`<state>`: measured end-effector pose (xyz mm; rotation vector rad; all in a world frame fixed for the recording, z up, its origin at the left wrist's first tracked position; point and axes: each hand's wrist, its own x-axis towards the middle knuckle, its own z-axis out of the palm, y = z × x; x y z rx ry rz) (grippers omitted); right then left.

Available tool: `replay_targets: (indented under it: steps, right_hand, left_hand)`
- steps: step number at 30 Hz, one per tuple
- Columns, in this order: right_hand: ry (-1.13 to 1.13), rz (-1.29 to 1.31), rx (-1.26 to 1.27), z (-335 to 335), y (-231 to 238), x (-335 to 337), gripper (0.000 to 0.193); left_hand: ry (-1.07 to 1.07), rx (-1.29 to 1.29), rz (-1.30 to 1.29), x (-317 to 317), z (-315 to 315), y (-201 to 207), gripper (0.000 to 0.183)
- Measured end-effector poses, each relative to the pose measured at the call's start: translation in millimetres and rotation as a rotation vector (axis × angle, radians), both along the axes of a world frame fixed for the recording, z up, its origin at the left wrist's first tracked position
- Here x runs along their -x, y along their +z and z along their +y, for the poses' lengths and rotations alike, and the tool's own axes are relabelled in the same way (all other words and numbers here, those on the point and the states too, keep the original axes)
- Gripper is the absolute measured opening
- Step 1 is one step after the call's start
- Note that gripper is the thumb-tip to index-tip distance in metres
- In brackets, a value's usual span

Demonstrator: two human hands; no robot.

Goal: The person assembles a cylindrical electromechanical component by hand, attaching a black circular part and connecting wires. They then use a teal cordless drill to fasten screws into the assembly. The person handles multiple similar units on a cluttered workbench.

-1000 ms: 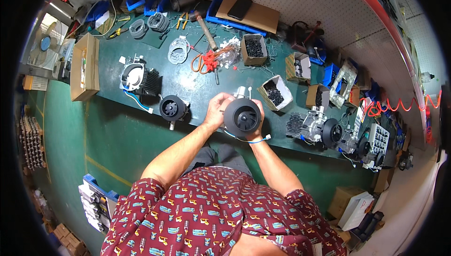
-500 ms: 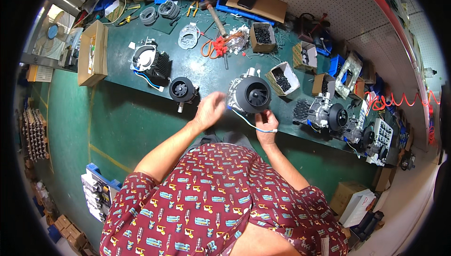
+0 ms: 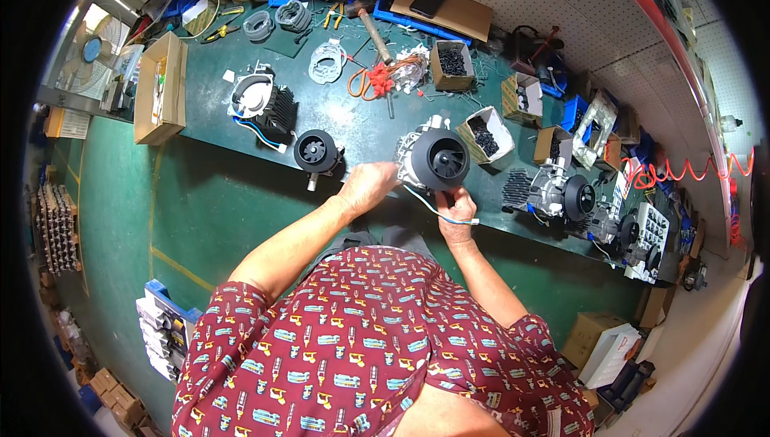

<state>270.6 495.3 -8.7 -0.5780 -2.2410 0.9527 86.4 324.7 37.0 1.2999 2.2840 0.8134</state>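
Note:
A blower unit (image 3: 439, 158) with a round black fan housing and a silver metal body stands at the bench's near edge. My left hand (image 3: 370, 186) has its fingers closed at the left side of the metal body. Under the black housing, the fingers of my right hand (image 3: 457, 211) are curled against the unit's near side, their tips partly hidden. A white-and-blue cable (image 3: 433, 210) runs from the unit across my right hand, ending in a white connector. To the left sits a smaller black fan (image 3: 316, 152) on a silver base.
A finned metal housing (image 3: 265, 104) stands at the bench's left. Open cartons of black screws (image 3: 485, 137) lie right of the blower, with more blower assemblies (image 3: 553, 191) beyond. A hammer (image 3: 373, 34), red-handled scissors (image 3: 370, 82) and grey gaskets (image 3: 327, 63) lie farther back.
My left hand has moved right and now meets the blower unit's left side. The right hand stays under the housing, nearly unmoved.

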Motion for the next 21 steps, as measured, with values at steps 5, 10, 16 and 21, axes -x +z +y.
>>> replay_targets:
  steps: [5, 10, 16, 21]
  right_hand:
    - [-0.048, 0.003, 0.187, -4.8, -2.1, 0.5, 0.017]
    - [-0.103, -0.049, 0.415, -3.5, -21.8, -11.1, 0.025]
    - [0.001, -0.388, 0.496, 5.4, -61.2, -69.4, 0.021]
    - [0.191, -0.655, 0.561, -12.8, -49.1, -76.2, 0.025]
  left_hand:
    - [0.046, -0.037, -0.018, -2.6, -1.7, -4.6, 0.025]
    - [0.342, -0.253, -0.220, -5.5, -47.3, -18.6, 0.035]
    - [1.265, -0.294, -1.360, 13.5, -105.1, -51.0, 0.068]
    - [1.362, -0.353, -1.504, 32.5, -83.5, -106.5, 0.101]
